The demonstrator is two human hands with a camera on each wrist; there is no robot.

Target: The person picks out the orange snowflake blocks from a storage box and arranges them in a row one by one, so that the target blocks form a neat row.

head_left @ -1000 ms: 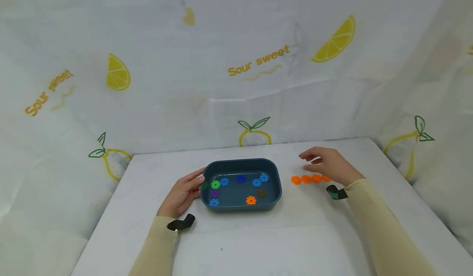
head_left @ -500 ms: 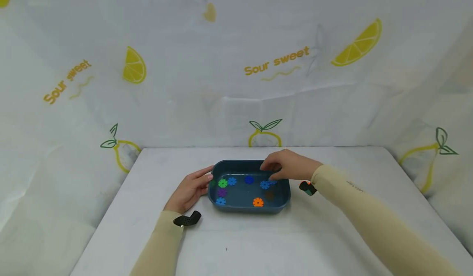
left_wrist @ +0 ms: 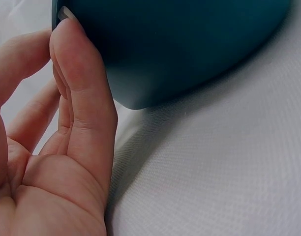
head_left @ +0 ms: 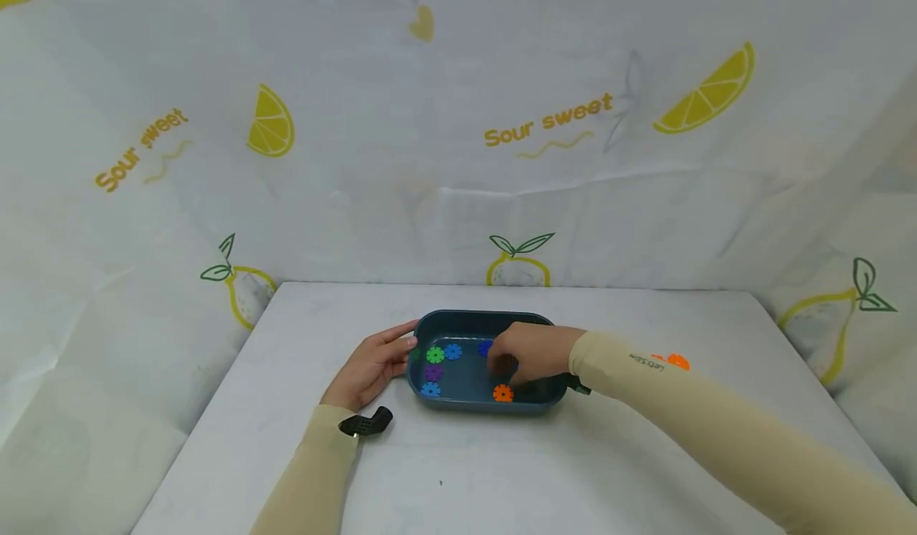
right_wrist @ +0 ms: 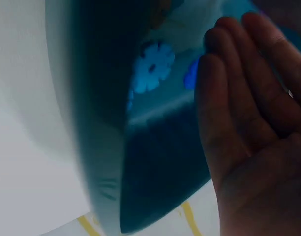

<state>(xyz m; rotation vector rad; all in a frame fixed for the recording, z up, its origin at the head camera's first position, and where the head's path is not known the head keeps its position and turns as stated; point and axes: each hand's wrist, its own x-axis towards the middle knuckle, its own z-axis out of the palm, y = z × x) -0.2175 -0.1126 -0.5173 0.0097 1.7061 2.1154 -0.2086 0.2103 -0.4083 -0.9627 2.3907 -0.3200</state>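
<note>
A dark teal tray (head_left: 473,406) stands mid-table. My left hand (head_left: 368,366) grips its left end, thumb at the rim. Inside the tray, my right hand (head_left: 533,352) reaches down with bent fingers, close to an orange notched disc (head_left: 503,393); nothing shows held in it. Toward the tray's left side lie a green disc (head_left: 435,355), a purple disc (head_left: 433,372) and two light blue discs. A dark blue disc (head_left: 484,348) is partly covered by the right hand. In the right wrist view a light blue disc (right_wrist: 154,67) lies past the fingers.
Orange discs (head_left: 677,361) lie on the white table (head_left: 516,471) right of the tray, partly hidden by the right sleeve (head_left: 688,400). A white lemon-print cloth (head_left: 387,224) hangs behind the table and at its sides.
My right hand has moved left from above the row of orange discs, over the tray's right side, and down into the tray. The left hand keeps its hold on the tray; the view has shifted slightly.
</note>
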